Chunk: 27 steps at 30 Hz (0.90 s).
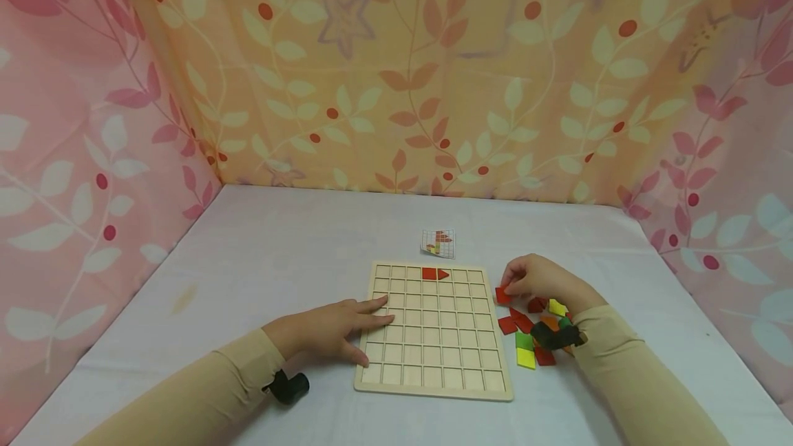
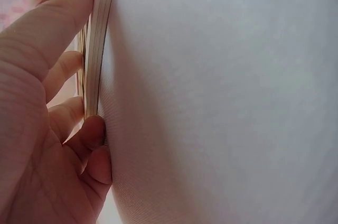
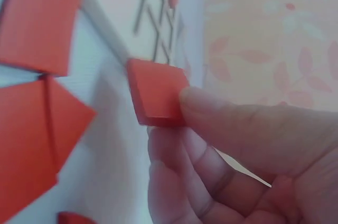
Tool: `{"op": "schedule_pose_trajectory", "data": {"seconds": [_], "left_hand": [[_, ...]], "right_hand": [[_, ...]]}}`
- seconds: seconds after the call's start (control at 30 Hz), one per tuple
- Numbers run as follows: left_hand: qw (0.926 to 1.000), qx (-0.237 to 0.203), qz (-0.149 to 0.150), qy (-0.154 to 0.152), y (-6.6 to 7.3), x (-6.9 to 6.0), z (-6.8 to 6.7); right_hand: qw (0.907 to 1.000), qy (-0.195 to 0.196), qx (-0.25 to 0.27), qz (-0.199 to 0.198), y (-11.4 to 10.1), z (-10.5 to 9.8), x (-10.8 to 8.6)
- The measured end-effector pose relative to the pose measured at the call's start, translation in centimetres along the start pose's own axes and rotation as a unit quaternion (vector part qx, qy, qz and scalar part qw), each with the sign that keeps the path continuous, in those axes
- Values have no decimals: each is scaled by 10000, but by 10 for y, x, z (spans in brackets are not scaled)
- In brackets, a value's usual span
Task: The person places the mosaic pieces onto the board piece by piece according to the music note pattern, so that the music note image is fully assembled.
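Observation:
A wooden grid board [image 1: 434, 378] lies flat on the white cloth, with a red square tile [image 1: 429, 273] and a red triangle tile [image 1: 442, 274] side by side in its far row. My left hand [image 1: 331, 327] rests on the board's left side, fingers spread over the cells; in the left wrist view the fingers touch the board edge [image 2: 96, 49]. Beside the board's right edge, my right hand [image 1: 534, 279] pinches another red square tile [image 3: 160, 91] between thumb and fingers. That tile is held above the cloth, near the loose pieces.
Loose tiles lie right of the board, among them a yellow square [image 1: 526, 358], a green square [image 1: 524, 341] and red pieces [image 1: 507, 325]. A small printed pattern card [image 1: 438, 243] lies beyond the board's far edge. Patterned curtains [image 1: 396, 74] stand behind and at both sides.

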State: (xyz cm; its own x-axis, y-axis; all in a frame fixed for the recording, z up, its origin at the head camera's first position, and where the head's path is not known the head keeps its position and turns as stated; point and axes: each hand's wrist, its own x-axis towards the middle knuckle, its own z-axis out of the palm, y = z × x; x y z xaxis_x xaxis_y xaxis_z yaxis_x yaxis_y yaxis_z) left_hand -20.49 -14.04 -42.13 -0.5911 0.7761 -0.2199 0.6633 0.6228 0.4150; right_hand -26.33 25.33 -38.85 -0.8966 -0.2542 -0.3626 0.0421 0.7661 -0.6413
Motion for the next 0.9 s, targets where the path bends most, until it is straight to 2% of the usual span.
{"op": "schedule_pose_trajectory", "data": {"seconds": [0.3,0.5,0.73,0.9], "left_hand": [[10000,-27,6,-14,-1,1,1],[10000,-42,-3,-22,-2,1,1],[9998,-171,-115,-56,-1,-1,0],[9997,-202,-105,-69,-1,-1,-1]], "right_hand": [[9974,191,277,-639,-17,2,9],[9940,285,534,-909,-36,18,20],[9898,563,361,-1255,-57,41,35],[9865,575,279,-1507,-66,54,43]]}}
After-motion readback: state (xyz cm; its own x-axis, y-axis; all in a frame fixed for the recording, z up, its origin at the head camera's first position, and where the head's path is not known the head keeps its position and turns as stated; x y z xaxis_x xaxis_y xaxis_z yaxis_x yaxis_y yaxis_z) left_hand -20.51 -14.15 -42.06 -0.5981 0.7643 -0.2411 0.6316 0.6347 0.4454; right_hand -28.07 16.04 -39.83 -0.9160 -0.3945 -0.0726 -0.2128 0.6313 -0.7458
